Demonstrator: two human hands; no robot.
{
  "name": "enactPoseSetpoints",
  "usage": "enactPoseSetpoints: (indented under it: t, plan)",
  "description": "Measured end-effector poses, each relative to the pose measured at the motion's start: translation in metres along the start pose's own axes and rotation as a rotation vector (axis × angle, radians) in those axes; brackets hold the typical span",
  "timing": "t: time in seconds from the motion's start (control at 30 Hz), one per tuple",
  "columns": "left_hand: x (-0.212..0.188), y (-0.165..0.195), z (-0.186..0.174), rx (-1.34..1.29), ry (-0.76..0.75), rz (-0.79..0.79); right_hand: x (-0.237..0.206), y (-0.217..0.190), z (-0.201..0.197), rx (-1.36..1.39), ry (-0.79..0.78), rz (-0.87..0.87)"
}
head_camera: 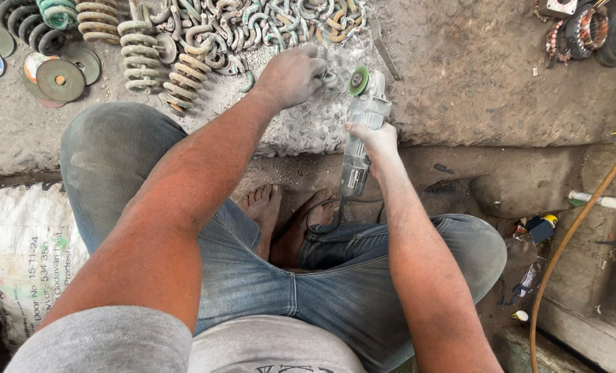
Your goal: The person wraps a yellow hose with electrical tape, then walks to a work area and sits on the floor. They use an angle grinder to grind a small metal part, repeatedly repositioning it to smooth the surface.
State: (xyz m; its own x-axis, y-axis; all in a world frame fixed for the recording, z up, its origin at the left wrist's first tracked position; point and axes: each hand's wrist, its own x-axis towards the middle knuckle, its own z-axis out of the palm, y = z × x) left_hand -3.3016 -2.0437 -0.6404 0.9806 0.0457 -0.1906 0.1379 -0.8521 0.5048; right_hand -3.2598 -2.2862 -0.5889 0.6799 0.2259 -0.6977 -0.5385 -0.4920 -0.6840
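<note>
- Nearest, the person sits in jeans (335, 276), bare feet tucked under, a printed sack (25, 249) beside the knee.
- The right hand (373, 141) has its grip wrapped around an angle grinder (363, 131), green disc up at the ledge.
- The left hand (295, 74) has its grip pinched on a small metal piece (330, 77), hard to make out, held against the disc.
- Grey dust covers the concrete ledge (460, 83); grinding looks under way.
- Beyond, rows of coil springs (141, 55) and metal hooks (280, 24) lie waiting; which are finished I cannot tell.

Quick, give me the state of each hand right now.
Left hand: closed on a small metal piece, held at the grinder's green disc.
Right hand: closed around the angle grinder body.
</note>
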Motion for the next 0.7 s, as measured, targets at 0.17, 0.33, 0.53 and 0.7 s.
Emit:
enactPoseSetpoints:
  t: [0.17, 0.33, 0.53, 0.7]
  plan:
    - [0.006, 0.005, 0.006, 0.112, -0.005, 0.041, -0.003, 0.001, 0.002, 0.053, -0.027, -0.02]
    - [0.003, 0.011, 0.002, 0.101, 0.009, -0.021, -0.008, 0.0, -0.001, 0.058, -0.007, -0.029]
    - [0.013, 0.02, -0.005, 0.041, 0.018, -0.109, -0.012, -0.002, -0.008, 0.11, 0.022, -0.054]
    - [0.011, 0.028, 0.001, 0.141, 0.024, -0.054, -0.011, -0.006, -0.007, 0.123, 0.015, -0.094]
